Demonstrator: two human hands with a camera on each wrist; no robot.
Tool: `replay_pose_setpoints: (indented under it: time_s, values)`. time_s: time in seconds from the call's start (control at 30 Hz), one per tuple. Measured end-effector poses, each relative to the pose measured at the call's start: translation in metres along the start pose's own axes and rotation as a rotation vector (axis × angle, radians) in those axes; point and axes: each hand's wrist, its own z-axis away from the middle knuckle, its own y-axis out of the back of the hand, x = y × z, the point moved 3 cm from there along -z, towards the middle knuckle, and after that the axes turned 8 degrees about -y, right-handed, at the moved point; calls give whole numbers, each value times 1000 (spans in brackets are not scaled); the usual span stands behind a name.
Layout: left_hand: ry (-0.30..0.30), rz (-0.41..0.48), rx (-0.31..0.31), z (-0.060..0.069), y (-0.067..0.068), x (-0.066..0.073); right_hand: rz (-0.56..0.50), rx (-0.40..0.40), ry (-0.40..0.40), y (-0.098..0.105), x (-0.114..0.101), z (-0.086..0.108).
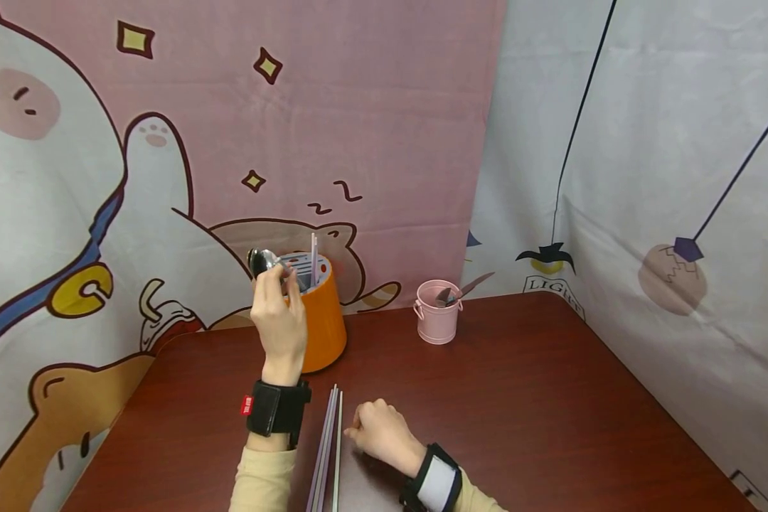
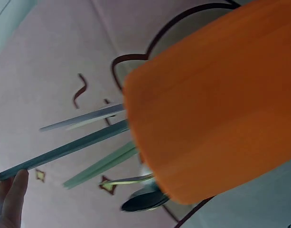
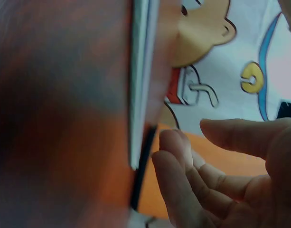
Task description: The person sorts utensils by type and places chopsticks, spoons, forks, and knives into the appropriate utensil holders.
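Note:
My left hand (image 1: 278,313) is raised at the orange utensil holder (image 1: 325,323), its fingertips pinching the end of a teal chopstick (image 2: 64,150) whose other end is inside the holder. Other chopsticks (image 2: 101,165) and a spoon (image 2: 144,199) also stick out of its top. Nothing is held by my right hand (image 1: 384,434), which is low over the table with loosely bent fingers, thumb apart from them in the right wrist view. Just left of it, several lilac and pale green chopsticks (image 1: 326,448) lie side by side on the table.
A small pink bucket (image 1: 436,323) with metal utensils (image 1: 473,284) in it stands at the back right of the brown table (image 1: 537,398). Behind the table hangs a printed cloth (image 1: 384,128), and another light cloth (image 1: 665,163) closes off the right side.

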Motion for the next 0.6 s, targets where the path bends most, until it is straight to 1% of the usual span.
replay_pose_setpoints:
  time_s: [0.07, 0.1, 0.27, 0.33, 0.4, 0.5, 0.6]
  values:
    - [8, -12, -36, 3, -4, -6, -1, -29, -22, -10, -3, -2]
    - [14, -15, -52, 5, -6, -9, 8, -31, -32, -15, -4, -2]
    - [59, -38, -113, 13, -15, -22, 143, -1, -67, -32, -12, -3]
    - [75, -47, -132, 14, -18, -25, 182, 2, -77, -36, -15, -4]
    - [97, -61, -162, 13, -21, -28, 191, -18, -91, -39, -18, -6]
    - [131, -80, -221, 14, -26, -33, 212, -41, -104, -43, -21, -8]
    - [155, -99, -290, 16, -30, -38, 239, -46, -115, -45, -23, -8]
